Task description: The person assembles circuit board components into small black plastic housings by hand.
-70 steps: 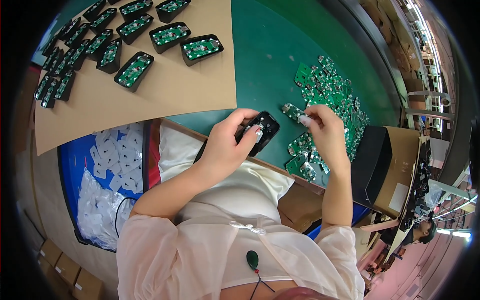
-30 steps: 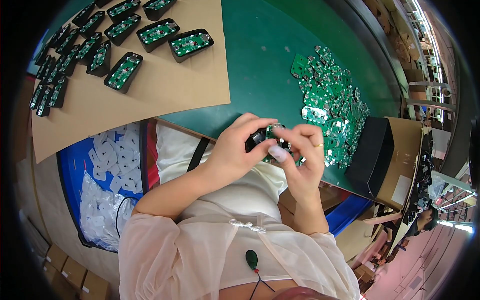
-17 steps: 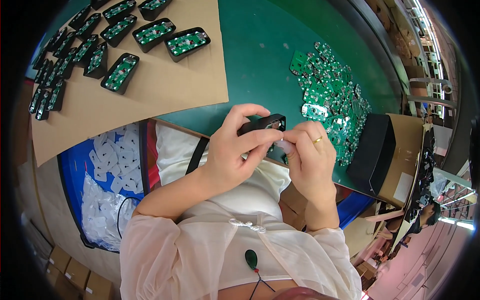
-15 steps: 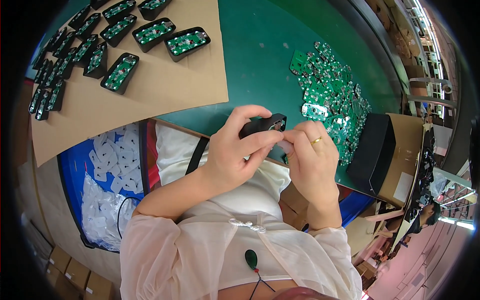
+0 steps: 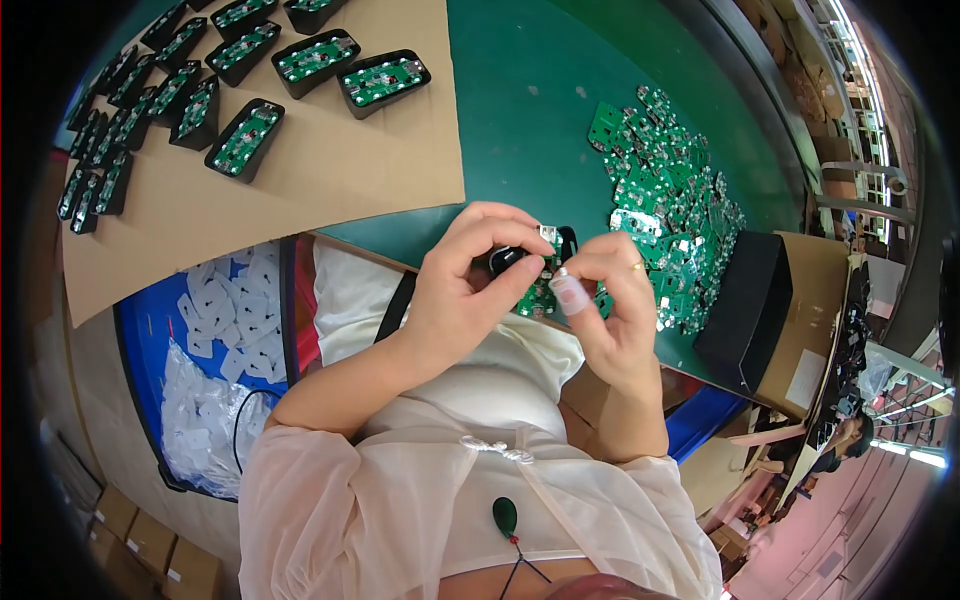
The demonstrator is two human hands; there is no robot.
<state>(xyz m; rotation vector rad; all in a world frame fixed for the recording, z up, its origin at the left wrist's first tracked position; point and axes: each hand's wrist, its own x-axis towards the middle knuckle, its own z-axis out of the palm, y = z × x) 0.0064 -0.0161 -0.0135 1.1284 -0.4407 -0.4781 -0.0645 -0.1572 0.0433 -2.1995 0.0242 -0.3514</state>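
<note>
Over the near edge of the green tabletop, my left hand grips a small black plastic housing between thumb and fingers. A green circuit board with shiny components shows between my two hands, beside the housing. My right hand pinches that board by its right side. Pale wrapping covers my right thumb, and a ring is on one finger. My fingers hide part of the housing and the board's upper middle.
Black housings fitted with green boards stand in rows on a cardboard sheet at far left. Loose circuit boards lie heaped at right, near a black box. Lower left, a blue bin holds white plastic pieces.
A green board now shows between my hands, where earlier the black housing was turned with its end towards my right fingers. My right hand has shifted slightly left and its fingers have changed position.
</note>
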